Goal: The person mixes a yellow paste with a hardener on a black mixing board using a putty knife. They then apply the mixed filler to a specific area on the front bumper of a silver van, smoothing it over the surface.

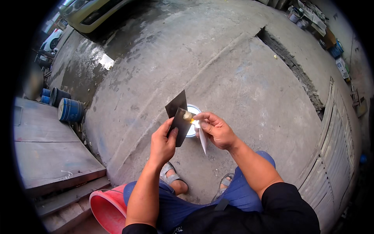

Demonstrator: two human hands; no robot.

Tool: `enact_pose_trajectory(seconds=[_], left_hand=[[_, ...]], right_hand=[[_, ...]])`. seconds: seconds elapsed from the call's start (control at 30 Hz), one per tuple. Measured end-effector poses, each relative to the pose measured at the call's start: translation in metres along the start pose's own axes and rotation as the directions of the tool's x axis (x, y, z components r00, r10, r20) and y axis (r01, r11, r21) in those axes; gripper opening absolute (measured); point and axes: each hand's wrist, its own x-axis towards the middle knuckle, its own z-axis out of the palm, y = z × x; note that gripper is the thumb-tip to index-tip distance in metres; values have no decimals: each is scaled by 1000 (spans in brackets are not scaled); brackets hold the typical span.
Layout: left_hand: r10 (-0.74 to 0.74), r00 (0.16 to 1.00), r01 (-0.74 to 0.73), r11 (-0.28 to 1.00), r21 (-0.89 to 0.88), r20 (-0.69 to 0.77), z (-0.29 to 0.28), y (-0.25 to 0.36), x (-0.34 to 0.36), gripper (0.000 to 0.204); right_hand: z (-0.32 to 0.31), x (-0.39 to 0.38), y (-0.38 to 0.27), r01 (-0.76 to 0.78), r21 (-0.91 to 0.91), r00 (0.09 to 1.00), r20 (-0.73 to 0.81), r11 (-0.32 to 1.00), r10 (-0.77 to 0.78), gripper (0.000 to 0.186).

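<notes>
My left hand is closed on a dark, flat putty scraper. A second dark plate shows just beyond it; I cannot tell whether the two are joined. A pale beige lump of paste sits on the nearer scraper. Closed around a white, flattened tube, my right hand is right beside the paste, with a bit of yellow at the tube's tip. Below both hands stands a round white can, mostly hidden by them.
A red bucket is by my left leg, near a metal-topped platform. Blue buckets stand farther left. A car is parked at the far left by wet ground. A broken trench runs at the right, near wooden slats.
</notes>
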Motion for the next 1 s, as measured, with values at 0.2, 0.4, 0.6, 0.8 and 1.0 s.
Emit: enact_pose_trajectory(seconds=[0.2,0.4,0.6,0.8,1.0], left_hand=[[13,1000,-14,999,35,9,2,2,0,31],[35,999,-37,998,57,26,4,6,-2,31],[43,998,-46,997,64,45,5,8,-4,31],[4,998,-4,1000,-1,57,7,8,-5,30],[-101,989,128,947,-293,104,8,-2,-3,34]], right_hand=[[-8,0,6,12,48,999,33,999,-14,18],[-9,0,8,36,53,999,19,998,-37,15],[-8,-1,8,34,22,999,-11,999,-34,12],[-8,-2,12,16,-17,998,-65,1000,-17,11],[-5,-7,7,8,42,998,-60,999,-6,14]])
